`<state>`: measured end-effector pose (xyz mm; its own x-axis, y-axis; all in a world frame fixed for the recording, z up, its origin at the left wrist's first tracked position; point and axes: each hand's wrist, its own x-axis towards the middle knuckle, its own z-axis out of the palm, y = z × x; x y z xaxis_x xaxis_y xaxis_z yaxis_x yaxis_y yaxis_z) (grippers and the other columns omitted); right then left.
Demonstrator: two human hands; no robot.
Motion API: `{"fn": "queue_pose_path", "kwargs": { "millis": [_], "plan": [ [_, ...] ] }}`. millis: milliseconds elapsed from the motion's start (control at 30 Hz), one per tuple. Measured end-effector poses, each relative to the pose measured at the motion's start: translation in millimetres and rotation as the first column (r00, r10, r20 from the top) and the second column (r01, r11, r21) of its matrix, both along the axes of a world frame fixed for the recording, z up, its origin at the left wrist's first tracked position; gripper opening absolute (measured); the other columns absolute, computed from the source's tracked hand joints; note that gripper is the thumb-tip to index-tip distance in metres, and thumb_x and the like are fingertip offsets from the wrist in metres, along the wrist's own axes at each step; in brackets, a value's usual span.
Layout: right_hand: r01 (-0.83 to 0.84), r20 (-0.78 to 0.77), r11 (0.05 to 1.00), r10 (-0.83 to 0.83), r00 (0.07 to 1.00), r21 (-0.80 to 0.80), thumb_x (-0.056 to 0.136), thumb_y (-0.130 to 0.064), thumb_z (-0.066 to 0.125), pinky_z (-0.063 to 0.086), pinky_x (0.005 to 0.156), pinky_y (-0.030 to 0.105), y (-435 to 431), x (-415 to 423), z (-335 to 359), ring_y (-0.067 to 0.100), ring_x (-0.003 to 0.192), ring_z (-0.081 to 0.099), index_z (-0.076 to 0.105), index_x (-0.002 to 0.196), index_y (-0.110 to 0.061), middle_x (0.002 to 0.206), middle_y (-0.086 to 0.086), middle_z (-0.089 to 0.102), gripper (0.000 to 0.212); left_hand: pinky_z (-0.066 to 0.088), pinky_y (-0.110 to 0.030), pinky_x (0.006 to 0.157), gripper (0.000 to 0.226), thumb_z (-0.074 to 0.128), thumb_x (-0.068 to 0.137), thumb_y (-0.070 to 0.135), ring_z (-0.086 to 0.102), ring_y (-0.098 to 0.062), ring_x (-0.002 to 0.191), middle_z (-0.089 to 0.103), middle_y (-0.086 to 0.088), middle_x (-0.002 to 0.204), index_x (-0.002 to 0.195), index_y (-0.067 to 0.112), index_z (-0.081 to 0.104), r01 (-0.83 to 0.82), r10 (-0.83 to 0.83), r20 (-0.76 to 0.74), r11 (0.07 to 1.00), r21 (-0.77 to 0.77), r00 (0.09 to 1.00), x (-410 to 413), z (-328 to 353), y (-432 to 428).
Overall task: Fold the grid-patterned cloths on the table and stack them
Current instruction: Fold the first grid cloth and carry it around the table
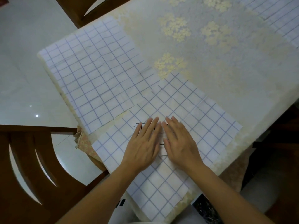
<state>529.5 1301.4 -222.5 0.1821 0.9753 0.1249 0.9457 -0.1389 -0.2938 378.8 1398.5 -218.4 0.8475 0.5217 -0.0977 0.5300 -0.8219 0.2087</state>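
A white cloth with a blue grid (pixel 202 120) lies spread at the table's near corner, hanging a little over the front edge. My left hand (pixel 144 143) and my right hand (pixel 179 141) rest flat on its middle, side by side, fingers extended and holding nothing. Black printed lines show between the two hands. A second grid-patterned cloth (pixel 95 75) lies to the left along the table's left edge, its corner overlapping the near cloth. A third grid cloth (pixel 281 18) lies at the far right corner, partly out of view.
The table wears a pale tablecloth (pixel 210 50) with gold flower patterns. A dark wooden chair (pixel 34 160) stands at the near left and another chair back (pixel 84 8) at the far left. The glossy white floor (pixel 24 65) lies beyond the left edge.
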Motion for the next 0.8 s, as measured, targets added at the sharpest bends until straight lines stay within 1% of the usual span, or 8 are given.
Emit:
{"fn": "queue_pose_path", "kwargs": {
  "millis": [100,200,267,400,567,667,733,800],
  "plan": [
    [-0.021,-0.008,0.99,0.02,1.0,-0.143,0.1,-0.031,0.032,0.031,0.119,0.048,18,-4,-6,0.028,0.15,0.023,0.033,0.151,0.001,0.16,0.016,0.029,0.06,0.018,-0.048,0.122,0.061,0.016,0.105,0.039,0.002,-0.022,0.153,0.006,-0.008,0.166,0.157,0.009,0.01,0.005,-0.005,-0.081,1.0,0.001,0.997,6,-10,7],
    [-0.026,-0.032,0.967,0.019,0.999,-0.255,0.101,-0.04,0.025,0.02,0.123,0.045,21,-9,-21,0.02,0.154,0.004,0.013,0.156,-0.005,0.166,0.011,0.009,0.067,0.018,-0.048,0.121,0.062,0.014,0.104,0.039,-0.002,-0.022,0.153,0.001,-0.008,0.166,0.157,0.009,0.006,0.023,-0.02,-0.123,1.0,0.02,0.992,3,-23,11],
    [0.012,0.019,0.969,-0.007,1.0,-0.246,0.104,-0.048,0.023,0.018,0.124,0.044,15,-7,-29,0.019,0.154,0.003,0.01,0.158,-0.006,0.166,0.01,0.007,0.069,0.017,-0.047,0.122,0.064,0.016,0.104,0.042,-0.002,-0.02,0.153,0.001,-0.007,0.166,0.158,0.009,0.007,0.038,-0.033,-0.131,0.999,0.035,0.991,0,-29,16],
    [0.078,0.096,0.966,-0.055,0.994,-0.247,0.1,-0.065,0.025,0.016,0.124,0.043,1,3,-39,0.022,0.154,0.003,0.008,0.157,-0.003,0.167,0.013,0.004,0.086,0.011,-0.044,0.124,0.07,0.016,0.104,0.054,-0.003,-0.018,0.153,-0.001,-0.006,0.167,0.158,0.01,0.005,0.051,-0.044,-0.139,0.998,0.046,0.989,-8,-37,28],
    [0.1,0.117,0.948,-0.067,0.991,-0.302,0.1,-0.066,0.021,0.01,0.125,0.045,-10,12,-37,0.021,0.154,-0.002,0.003,0.157,-0.003,0.167,0.012,-0.002,0.087,0.011,-0.047,0.124,0.074,0.012,0.103,0.057,-0.003,-0.019,0.153,-0.003,-0.007,0.166,0.158,0.009,0.003,-0.025,0.032,-0.173,0.999,0.041,0.984,-21,-32,29],
    [0.121,0.092,0.951,-0.099,0.991,-0.283,0.102,-0.061,0.018,0.009,0.125,0.046,-10,13,-29,0.022,0.154,-0.001,0.007,0.157,-0.003,0.167,0.012,0.002,0.081,0.011,-0.049,0.124,0.073,0.014,0.103,0.055,-0.002,-0.021,0.153,0.0,-0.009,0.166,0.157,0.006,0.005,-0.075,0.082,-0.162,0.996,0.049,0.983,-22,-24,24],
    [0.093,0.049,0.963,-0.083,0.995,-0.253,0.104,-0.054,0.018,0.013,0.125,0.046,-1,7,-24,0.022,0.154,0.003,0.011,0.157,-0.004,0.167,0.011,0.006,0.074,0.014,-0.049,0.123,0.07,0.018,0.104,0.051,0.001,-0.022,0.153,0.003,-0.011,0.166,0.157,0.005,0.007,-0.048,0.054,-0.125,0.998,0.046,0.991,-11,-21,14],
    [0.028,0.015,0.969,-0.025,1.0,-0.247,0.106,-0.048,0.02,0.02,0.123,0.047,7,-2,-24,0.022,0.154,0.005,0.013,0.157,-0.005,0.166,0.011,0.007,0.068,0.019,-0.05,0.122,0.066,0.023,0.105,0.044,0.003,-0.023,0.153,0.004,-0.012,0.166,0.157,0.005,0.009,0.002,0.001,-0.104,1.0,0.027,0.995,0,-21,3]
  ]
}}
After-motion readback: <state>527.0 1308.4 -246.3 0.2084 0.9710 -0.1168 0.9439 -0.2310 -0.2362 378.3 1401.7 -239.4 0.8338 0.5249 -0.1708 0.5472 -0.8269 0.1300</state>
